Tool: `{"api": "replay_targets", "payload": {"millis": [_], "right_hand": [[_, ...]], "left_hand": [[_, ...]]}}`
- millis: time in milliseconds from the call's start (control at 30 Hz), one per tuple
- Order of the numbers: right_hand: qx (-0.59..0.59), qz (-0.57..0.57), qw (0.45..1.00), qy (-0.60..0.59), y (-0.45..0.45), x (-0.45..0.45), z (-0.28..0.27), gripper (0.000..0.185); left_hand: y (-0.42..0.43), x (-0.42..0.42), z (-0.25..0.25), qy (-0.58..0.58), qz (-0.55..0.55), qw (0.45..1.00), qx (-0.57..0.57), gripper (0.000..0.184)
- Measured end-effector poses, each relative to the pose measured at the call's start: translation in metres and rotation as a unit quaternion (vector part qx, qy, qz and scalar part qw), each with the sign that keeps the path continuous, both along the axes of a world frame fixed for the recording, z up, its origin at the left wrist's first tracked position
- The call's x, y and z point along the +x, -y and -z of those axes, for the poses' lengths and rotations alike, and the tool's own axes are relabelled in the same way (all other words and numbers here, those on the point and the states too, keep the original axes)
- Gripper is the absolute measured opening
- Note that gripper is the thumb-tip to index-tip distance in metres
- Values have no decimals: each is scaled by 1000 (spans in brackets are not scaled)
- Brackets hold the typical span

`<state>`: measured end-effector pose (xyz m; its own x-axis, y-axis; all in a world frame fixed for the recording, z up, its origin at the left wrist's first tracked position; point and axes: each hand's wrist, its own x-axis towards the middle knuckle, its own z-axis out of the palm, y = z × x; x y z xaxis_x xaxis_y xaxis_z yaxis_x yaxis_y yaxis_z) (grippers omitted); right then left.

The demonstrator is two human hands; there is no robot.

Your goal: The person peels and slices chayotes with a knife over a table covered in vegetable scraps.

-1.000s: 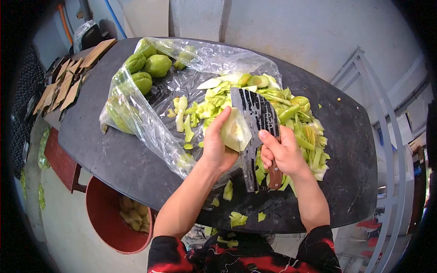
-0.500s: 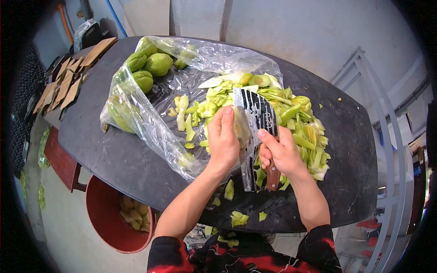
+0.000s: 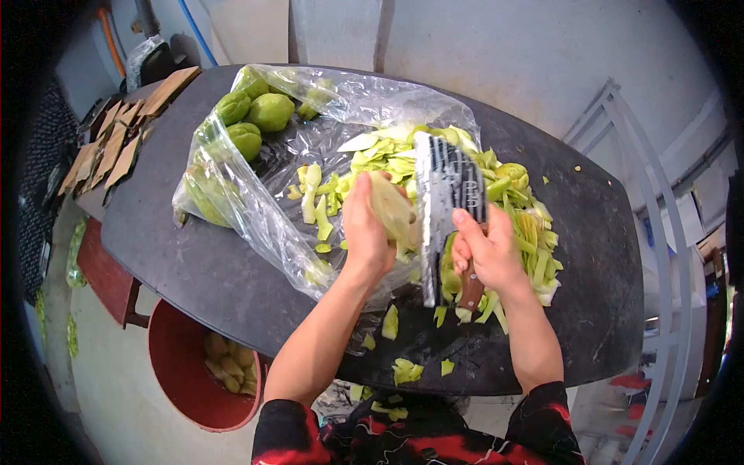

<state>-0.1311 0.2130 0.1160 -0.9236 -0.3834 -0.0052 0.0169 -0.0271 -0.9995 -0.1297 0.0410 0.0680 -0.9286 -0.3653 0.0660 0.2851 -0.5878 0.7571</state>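
In my left hand (image 3: 367, 232) is a pale peeled chayote (image 3: 392, 208), gripped upright with its cut face toward the blade. My right hand (image 3: 490, 246) is closed around the brown wooden handle of a cleaver (image 3: 451, 194), whose broad black-and-silver blade stands just right of the chayote. Both are blurred a little by motion. Below and behind the hands lies a heap of green peel strips and slices (image 3: 387, 159), part of it on a clear plastic bag (image 3: 256, 225). Several whole green chayotes (image 3: 270, 112) rest in the bag at the back left.
The dark table (image 3: 170, 256) carries all this, with peel scraps (image 3: 406, 371) near its front edge. A red bucket (image 3: 167, 372) holding pale peeled pieces stands on the floor at left. Cardboard pieces (image 3: 116, 147) lie beyond the left edge. A grey metal railing (image 3: 666, 256) is at right.
The cleaver has shifted right and slightly up, away from the chayote. My left hand has moved a little left and turned, so more of the chayote's pale face shows.
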Motion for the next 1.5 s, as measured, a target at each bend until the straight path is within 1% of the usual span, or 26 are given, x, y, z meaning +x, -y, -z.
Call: {"api": "replay_targets", "payload": {"millis": [33,67,100,133,167,200,233,267,300,333,367,433,500,600,667,700,800,900,933,967,1100,1300,1367,1400,1467,1500], "right_hand": [[-3,-1,1000,-1,1,4,-4,21],[117,34,985,-125,1,11,-10,20],[233,69,939,-245,2,21,-17,20],[293,55,899,-321,5,35,-25,17],[289,57,900,-320,9,40,-19,17],[280,28,867,-412,12,44,-10,16],[269,0,824,-499,15,47,-4,15],[266,3,826,-496,17,51,-3,15],[276,-13,811,-515,18,55,-3,16],[287,-29,794,-534,19,58,-3,17],[287,-25,795,-534,19,60,-3,17],[311,-29,775,-549,19,62,-3,20],[316,-29,769,-555,19,61,-1,18],[337,-24,757,-559,20,59,1,16],[344,-32,778,-525,19,61,3,33],[344,-31,778,-525,19,61,3,33],[346,-21,765,-543,20,62,1,32],[354,-17,761,-543,21,60,1,31],[361,-20,754,-548,21,58,2,24],[369,-23,746,-554,20,57,3,16],[376,-25,753,-540,20,61,2,17],[378,-13,749,-543,24,66,4,17],[391,4,732,-557,25,65,7,17],[392,5,733,-556,26,66,7,17],[389,4,763,-516,26,67,7,28],[389,4,763,-516,26,66,6,28]], "left_hand": [[2,0,-2,5,3,997,83,44],[2,0,-3,8,-20,995,98,45],[-1,1,-5,8,-21,995,95,45],[-3,3,-9,-11,-55,991,118,43],[-4,4,-12,-30,-88,986,141,41],[-2,3,-10,-56,-91,986,125,41],[-1,5,-9,-55,-89,987,120,41],[0,8,-10,-81,-90,985,123,41],[1,10,-12,-107,-91,982,126,40],[4,7,-5,-132,-81,976,155,41],[6,7,-5,-133,-77,976,153,41],[8,7,-5,-152,-96,977,115,42],[8,9,-6,-149,-95,979,101,43],[7,11,-7,-174,-100,976,84,42],[6,13,-9,-178,-106,976,69,42],[6,14,-11,-183,-112,975,53,42],[3,17,-17,-190,-116,973,55,41],[0,19,-17,-198,-99,974,50,41],[-5,22,-20,-186,-113,976,14,41],[-5,22,-20,-186,-111,976,14,41],[-8,22,-17,-201,-121,972,-15,40],[-8,22,-16,-221,-106,969,-22,39],[-11,23,-13,-203,-39,974,97,38],[-11,22,-13,-203,-37,974,97,38],[-10,22,-13,-200,-54,974,91,40],[-10,22,-12,-199,-59,974,89,40]]}}
